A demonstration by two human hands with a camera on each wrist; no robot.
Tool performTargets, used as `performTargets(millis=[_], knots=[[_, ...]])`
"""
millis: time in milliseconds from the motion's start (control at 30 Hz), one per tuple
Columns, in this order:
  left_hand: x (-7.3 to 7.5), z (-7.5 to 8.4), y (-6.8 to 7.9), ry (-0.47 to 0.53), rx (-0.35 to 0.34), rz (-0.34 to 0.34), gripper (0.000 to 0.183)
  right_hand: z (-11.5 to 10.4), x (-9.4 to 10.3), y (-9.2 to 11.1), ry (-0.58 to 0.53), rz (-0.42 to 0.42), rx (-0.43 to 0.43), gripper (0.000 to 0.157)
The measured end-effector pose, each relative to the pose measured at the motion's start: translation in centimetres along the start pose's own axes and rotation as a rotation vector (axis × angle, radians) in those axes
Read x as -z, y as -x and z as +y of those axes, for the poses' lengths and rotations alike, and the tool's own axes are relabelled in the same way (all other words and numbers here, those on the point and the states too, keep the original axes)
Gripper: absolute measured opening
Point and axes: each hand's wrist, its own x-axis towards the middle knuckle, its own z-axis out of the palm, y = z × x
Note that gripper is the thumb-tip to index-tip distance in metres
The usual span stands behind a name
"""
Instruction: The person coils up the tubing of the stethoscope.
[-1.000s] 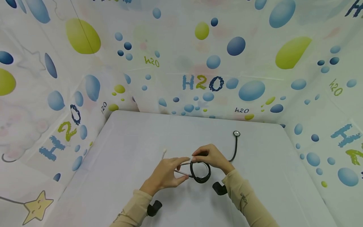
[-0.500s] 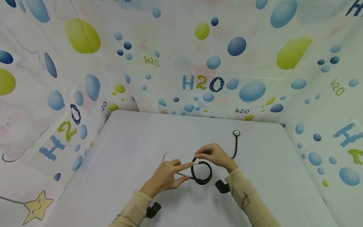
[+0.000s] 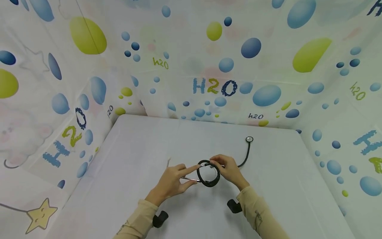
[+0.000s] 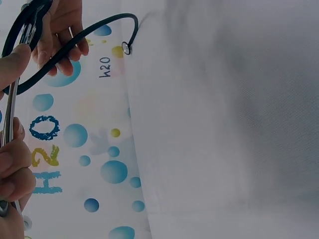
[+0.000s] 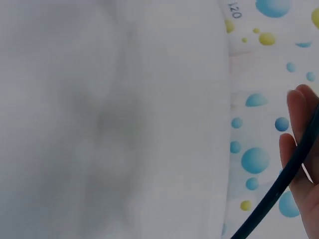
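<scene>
A stethoscope with black tubing is held above the white table, its tube wound into a coil point(image 3: 210, 184). My left hand point(image 3: 171, 179) grips the metal ear tubes point(image 4: 12, 107), with the index finger stretched toward the coil. At the coil's upper right, my right hand point(image 3: 228, 169) pinches the tubing between thumb and fingers. One pale eartip point(image 3: 169, 160) sticks up behind the left hand. The free end of the tube point(image 4: 75, 42) runs out past the right hand to the chest piece point(image 3: 249, 139). In the right wrist view the tube point(image 5: 279, 184) crosses in front of the right hand's fingers point(image 5: 299, 109).
The white tabletop point(image 3: 143, 139) spreads around both hands. Printed curtains point(image 3: 185, 59) with blue and green drops surround it at the back and sides. Black wrist-worn pieces point(image 3: 160, 219) hang below both sleeves.
My left index finger has straightened toward the coil. My right hand has shifted right along the coil, from its top to its upper right. The coil has risen slightly.
</scene>
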Motion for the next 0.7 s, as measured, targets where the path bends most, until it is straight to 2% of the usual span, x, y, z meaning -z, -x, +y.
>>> performTargets(millis=[133, 267, 400, 700], knots=[[0.2, -0.2, -0.2, 0.004, 0.015, 0.042, 0.054, 0.1, -0.2, 0.5, -0.051, -0.015, -0.012, 0.012], [0.6, -0.5, -0.4, -0.035, 0.042, 0.073, 0.055, -0.2, -0.2, 1.0, -0.069, -0.043, -0.025, 0.016], [1.0, -0.8, -0.5, -0.084, 0.081, 0.097, 0.056, -0.5, -0.3, 1.4, -0.033, -0.056, -0.041, 0.02], [1.0, -1.1, -0.8, -0.107, 0.117, 0.146, 0.055, -1.5, -1.2, 2.1, 0.055, -0.105, 0.029, 0.021]])
